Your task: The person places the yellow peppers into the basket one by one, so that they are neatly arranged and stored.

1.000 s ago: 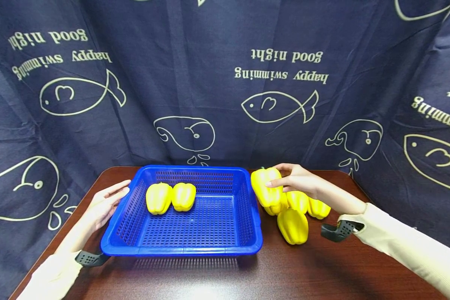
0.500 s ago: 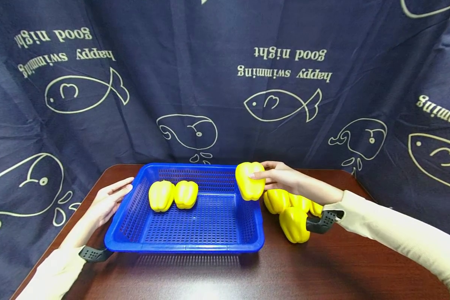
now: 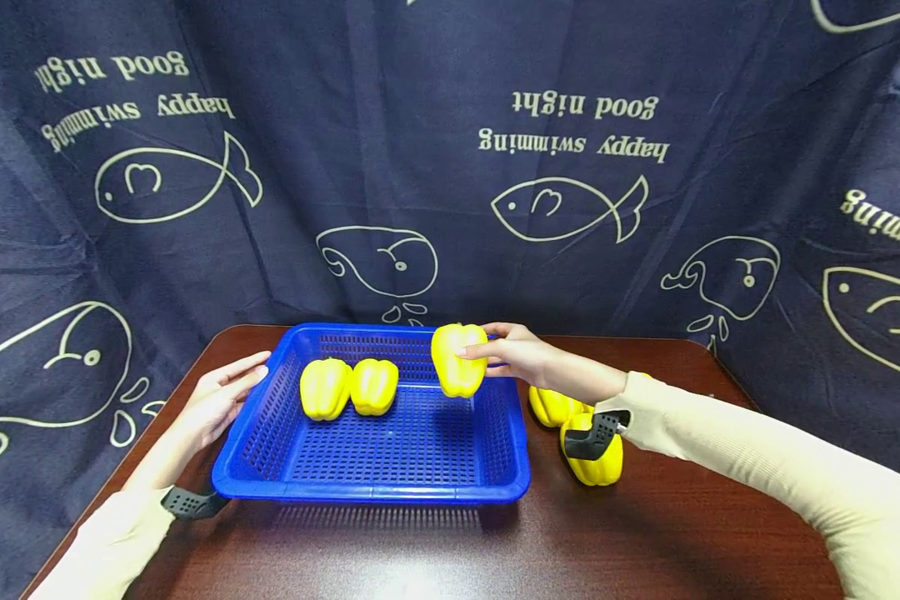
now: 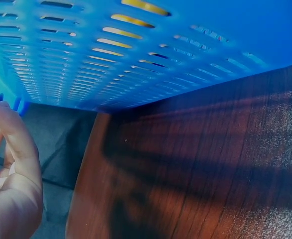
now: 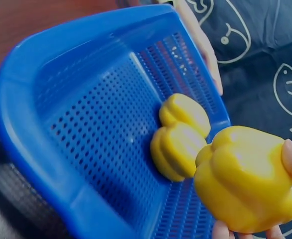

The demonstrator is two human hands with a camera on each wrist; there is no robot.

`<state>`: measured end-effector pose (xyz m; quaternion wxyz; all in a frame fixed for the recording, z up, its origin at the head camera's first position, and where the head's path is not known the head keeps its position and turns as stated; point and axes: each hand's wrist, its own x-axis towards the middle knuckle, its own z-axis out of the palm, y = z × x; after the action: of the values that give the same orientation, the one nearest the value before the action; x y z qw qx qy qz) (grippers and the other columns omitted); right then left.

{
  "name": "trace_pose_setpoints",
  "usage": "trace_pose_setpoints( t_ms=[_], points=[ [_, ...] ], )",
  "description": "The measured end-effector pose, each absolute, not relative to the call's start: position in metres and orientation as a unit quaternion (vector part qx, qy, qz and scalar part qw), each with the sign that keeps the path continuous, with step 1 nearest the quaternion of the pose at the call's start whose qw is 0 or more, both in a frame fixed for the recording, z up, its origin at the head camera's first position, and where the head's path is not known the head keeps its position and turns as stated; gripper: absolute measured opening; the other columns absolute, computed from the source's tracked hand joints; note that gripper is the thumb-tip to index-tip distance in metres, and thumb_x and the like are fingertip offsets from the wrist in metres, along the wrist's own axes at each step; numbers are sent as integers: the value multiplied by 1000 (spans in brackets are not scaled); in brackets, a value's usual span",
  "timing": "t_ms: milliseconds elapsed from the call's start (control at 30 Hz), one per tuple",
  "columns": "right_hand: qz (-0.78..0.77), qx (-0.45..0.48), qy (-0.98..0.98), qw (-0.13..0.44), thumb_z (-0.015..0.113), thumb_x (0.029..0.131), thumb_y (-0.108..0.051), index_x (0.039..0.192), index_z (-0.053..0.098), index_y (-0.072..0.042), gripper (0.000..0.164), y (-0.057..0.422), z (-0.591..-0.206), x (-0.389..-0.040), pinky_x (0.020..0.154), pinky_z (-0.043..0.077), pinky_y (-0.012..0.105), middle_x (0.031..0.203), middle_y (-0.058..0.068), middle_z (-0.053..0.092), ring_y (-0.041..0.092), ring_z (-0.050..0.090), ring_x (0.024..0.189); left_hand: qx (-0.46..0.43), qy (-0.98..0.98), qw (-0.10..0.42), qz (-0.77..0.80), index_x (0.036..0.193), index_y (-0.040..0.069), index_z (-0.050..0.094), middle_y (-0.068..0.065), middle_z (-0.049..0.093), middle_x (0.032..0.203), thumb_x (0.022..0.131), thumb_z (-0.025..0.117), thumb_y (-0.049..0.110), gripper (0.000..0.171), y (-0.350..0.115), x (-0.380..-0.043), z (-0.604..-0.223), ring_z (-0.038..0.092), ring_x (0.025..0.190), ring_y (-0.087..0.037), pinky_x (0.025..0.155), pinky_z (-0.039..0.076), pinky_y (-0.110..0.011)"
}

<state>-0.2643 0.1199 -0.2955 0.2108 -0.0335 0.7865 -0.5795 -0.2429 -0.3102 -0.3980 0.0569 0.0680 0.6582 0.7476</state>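
My right hand [image 3: 521,357] grips a yellow bell pepper [image 3: 459,360], thumb on its near side, and holds it above the right part of the blue basket [image 3: 371,493]. In the right wrist view, this bell pepper [image 5: 248,179] is large in front, with fingertips under it. Two more yellow bell peppers, a left one [image 3: 326,389] and a right one [image 3: 374,387], sit side by side in the basket's left half. At the basket's left side, my left hand [image 3: 217,398] has its fingertips right at the rim, fingers fairly straight. The left wrist view shows that hand [image 4: 16,169] beside the slotted wall.
Several yellow bell peppers lie on the brown table [image 3: 690,517] right of the basket; the nearest pepper [image 3: 596,462] is partly behind the right wrist's black camera mount [image 3: 592,437]. A dark blue curtain [image 3: 450,167] with fish drawings hangs behind the table.
My right hand has carried the bell pepper left from over the pile, across the basket's right rim, to above the basket. The left hand stays at the left rim.
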Motion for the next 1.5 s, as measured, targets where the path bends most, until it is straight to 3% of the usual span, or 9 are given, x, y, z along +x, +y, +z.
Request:
trace_pose_setpoints(
  t_ms=[167, 533, 1033, 1267, 1500],
  points=[
    [-591, -23, 781, 202, 69, 86, -22, 138, 42, -2, 62, 102, -301, -267, 102, 47, 43, 132, 19, 57, 34, 60, 118, 73, 655, 54, 751, 129, 23, 60, 16, 70, 101, 99, 53, 15, 32, -310, -244, -397, 70, 85, -6, 69, 58, -24],
    [-598, 8, 779, 186, 75, 82, -20, 138, 41, -1, 67, 78, -318, -272, 102, 46, 45, 132, 19, 55, 36, 58, 119, 74, 658, 48, 748, 132, 20, 58, 16, 71, 101, 98, 54, 15, 34, -309, -245, -399, 70, 85, -6, 70, 58, -24],
    [-568, 25, 803, 180, 75, 82, -24, 130, 48, 0, 61, 62, -343, -280, 96, 52, 43, 119, 15, 60, 22, 62, 95, 52, 674, 56, 735, 140, 17, 50, 18, 69, 101, 99, 55, 19, 42, -312, -245, -399, 69, 84, -6, 70, 58, -25],
    [-568, 34, 800, 188, 74, 82, -23, 130, 42, 1, 62, 54, -352, -281, 98, 50, 44, 124, 18, 55, 24, 60, 100, 59, 666, 52, 742, 130, 23, 58, 17, 70, 99, 99, 54, 17, 33, -311, -244, -399, 69, 82, -6, 68, 58, -24],
    [-569, 47, 798, 191, 75, 82, -21, 127, 45, 1, 59, 53, -360, -282, 99, 49, 46, 120, 17, 55, 24, 58, 95, 59, 671, 48, 737, 135, 19, 54, 17, 70, 100, 98, 56, 19, 37, -310, -243, -399, 69, 83, -6, 69, 58, -24]
  ],
)
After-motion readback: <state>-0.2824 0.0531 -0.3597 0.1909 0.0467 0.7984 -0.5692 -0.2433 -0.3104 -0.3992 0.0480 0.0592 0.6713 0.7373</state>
